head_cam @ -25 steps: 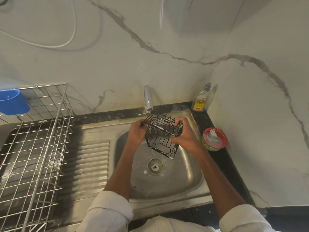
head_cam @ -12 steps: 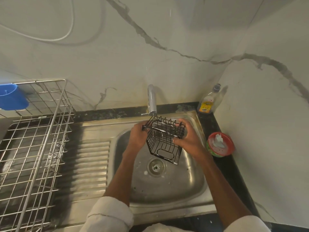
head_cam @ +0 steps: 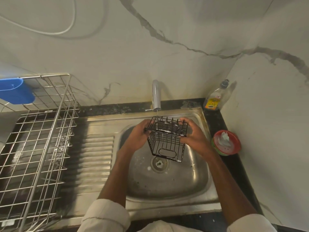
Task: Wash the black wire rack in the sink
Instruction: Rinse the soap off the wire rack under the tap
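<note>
Black wire rack [head_cam: 167, 139] held over the steel sink [head_cam: 167, 185] bowl under a thin tap [head_cam: 156, 96] stream, left hand [head_cam: 137, 136] and right hand [head_cam: 194, 136] fingers curled gripping its sides, soap streaks on its wires, silver dish rack [head_cam: 38, 148] left, red tub [head_cam: 225, 143] on black tabletop [head_cam: 215, 118] at the sink's right edge.

A home kitchen — steel sink [head_cam: 168, 196] with tap [head_cam: 156, 95], dish-drying rack [head_cam: 38, 148], dish-soap bottle [head_cam: 214, 97], marble-tiled walls.

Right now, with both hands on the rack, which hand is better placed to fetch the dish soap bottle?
Right. The right hand holds the black wire rack on the side nearer the soap bottle at the counter's back right corner. The left hand would have to cross over the rack.
</note>
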### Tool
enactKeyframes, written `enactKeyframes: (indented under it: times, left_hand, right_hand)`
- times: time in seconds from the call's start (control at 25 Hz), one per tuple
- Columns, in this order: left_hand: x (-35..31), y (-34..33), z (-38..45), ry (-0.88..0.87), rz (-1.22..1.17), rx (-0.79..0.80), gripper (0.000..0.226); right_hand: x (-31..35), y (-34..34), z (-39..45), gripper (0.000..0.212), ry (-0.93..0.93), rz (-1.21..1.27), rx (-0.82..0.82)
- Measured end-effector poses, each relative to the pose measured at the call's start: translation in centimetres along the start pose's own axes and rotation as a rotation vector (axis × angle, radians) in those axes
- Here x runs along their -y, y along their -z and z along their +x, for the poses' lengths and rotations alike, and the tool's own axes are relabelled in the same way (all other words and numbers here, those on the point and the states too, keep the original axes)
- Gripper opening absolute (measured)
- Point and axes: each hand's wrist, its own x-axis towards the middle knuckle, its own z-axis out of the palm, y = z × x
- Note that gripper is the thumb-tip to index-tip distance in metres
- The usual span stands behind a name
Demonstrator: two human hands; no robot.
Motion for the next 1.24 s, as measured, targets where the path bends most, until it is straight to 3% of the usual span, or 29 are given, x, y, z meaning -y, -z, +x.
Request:
enactKeyframes:
  times: [0.16, 0.56, 0.8, 0.92, 1.12, 1.24]
  left_hand:
    - [-0.2, -0.6, 0.0, -0.015, -0.023, -0.025, 0.054]
    - [-1.4, -2.1, 0.0, 0.018, -0.037, -0.044, 0.055]
    - [-1.2, -1.1, -1.6, -0.046, -0.027, -0.051, 0.058]
    - [-0.7, -0.5, -2.8, -0.012, -0.044, -0.083, 0.066]
    - [0.3, 0.5, -4.3, 0.057, -0.130, -0.133, 0.059]
    - [0.9, 1.5, -5.9, 0.125, -0.163, -0.152, 0.083]
  right_hand:
    - [0.7, 0.7, -0.5, 0.081, -0.038, 0.042, -0.013]
    - [-1.1, 1.4, -1.5, 0.081, -0.043, 0.141, -0.003]
    - [-2.2, -0.2, 0.3, 0.094, -0.029, 0.181, 0.036]
    - [-2.1, -1.0, 1.5, 0.093, -0.026, 0.147, 0.065]
    - [-0.5, -3.1, 2.8, 0.085, -0.035, 0.144, 0.100]
    - [-0.6, -4.6, 4.4, 0.087, -0.028, 0.136, 0.148]
